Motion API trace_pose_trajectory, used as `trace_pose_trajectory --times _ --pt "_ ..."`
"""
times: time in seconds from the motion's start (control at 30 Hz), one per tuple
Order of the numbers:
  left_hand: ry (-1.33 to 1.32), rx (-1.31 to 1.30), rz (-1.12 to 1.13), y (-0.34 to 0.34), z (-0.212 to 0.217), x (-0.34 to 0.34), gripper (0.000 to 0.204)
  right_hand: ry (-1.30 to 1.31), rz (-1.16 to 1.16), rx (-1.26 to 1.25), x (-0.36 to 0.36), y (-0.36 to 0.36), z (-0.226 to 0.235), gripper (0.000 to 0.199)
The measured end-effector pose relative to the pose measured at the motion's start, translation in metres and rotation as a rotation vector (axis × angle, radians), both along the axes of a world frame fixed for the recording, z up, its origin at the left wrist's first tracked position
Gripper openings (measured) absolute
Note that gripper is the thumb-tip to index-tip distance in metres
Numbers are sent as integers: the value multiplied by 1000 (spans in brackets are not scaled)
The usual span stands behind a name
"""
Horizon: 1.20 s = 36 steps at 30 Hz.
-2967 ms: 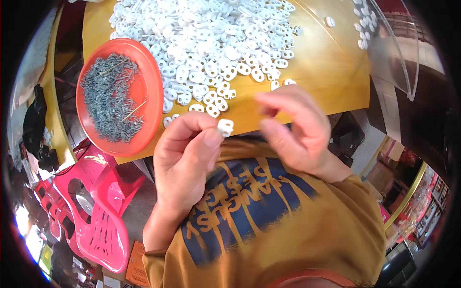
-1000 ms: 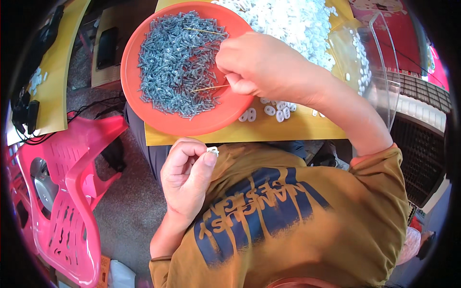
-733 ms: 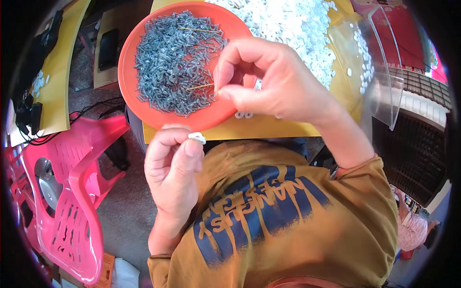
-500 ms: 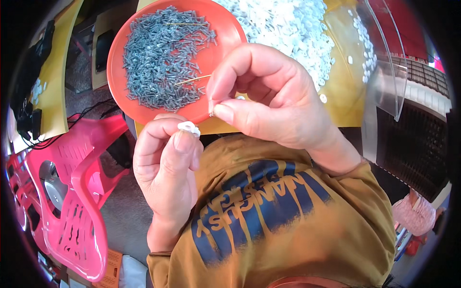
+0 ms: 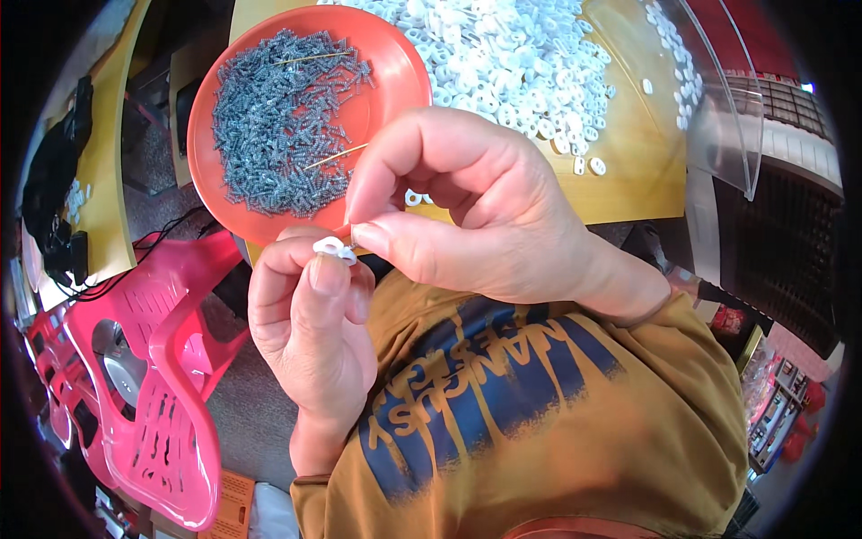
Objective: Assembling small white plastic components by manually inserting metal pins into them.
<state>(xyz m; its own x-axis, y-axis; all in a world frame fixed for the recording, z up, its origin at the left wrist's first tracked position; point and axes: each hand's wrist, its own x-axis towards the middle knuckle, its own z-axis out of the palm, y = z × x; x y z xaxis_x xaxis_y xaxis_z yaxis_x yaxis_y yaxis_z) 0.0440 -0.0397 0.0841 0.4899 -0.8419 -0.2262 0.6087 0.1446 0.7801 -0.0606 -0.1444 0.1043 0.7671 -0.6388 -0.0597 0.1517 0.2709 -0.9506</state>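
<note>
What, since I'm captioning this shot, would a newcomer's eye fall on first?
Probably the red plate of small grey springs, upper left, with a heap of white pieces to its right. Then the pink chair, lower left. Below the plate, the left hand pinches one white piece close to the right hand.

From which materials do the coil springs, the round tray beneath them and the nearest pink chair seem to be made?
Coil springs: likely metal wire, grey with a slight sheen.
Round tray: probably plastic, smooth, uniformly orange-red, softly shiny.
Pink chair: likely moulded plastic, glossy, with highlights along its curved edges.
</note>
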Motion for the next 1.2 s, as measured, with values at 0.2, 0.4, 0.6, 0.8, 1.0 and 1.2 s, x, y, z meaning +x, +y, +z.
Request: trace_pose_trajectory --times 0.2,0.4,0.6,0.8,1.0,1.2 --pt "-16 -17 16 0 0 1 12 2 64 30 -3 -2 0 13" --pt "-15 -21 24 -1 0 0 12 -28 47 -64 -3 -1 -1 11" --pt "-40 -10 38 -2 2 -2 13 -24 21 -134 -3 -3 -1 11" --pt "-81 -10 41 -2 0 -4 12 -1 -3 -265 -5 -4 -3 11" --pt "-169 3 62 -2 2 -7 11 3 -53 -699 -4 -6 -4 16" --pt "-205 -1 50 1 -1 -7 12 26 -49 -758 -6 -4 -5 17"
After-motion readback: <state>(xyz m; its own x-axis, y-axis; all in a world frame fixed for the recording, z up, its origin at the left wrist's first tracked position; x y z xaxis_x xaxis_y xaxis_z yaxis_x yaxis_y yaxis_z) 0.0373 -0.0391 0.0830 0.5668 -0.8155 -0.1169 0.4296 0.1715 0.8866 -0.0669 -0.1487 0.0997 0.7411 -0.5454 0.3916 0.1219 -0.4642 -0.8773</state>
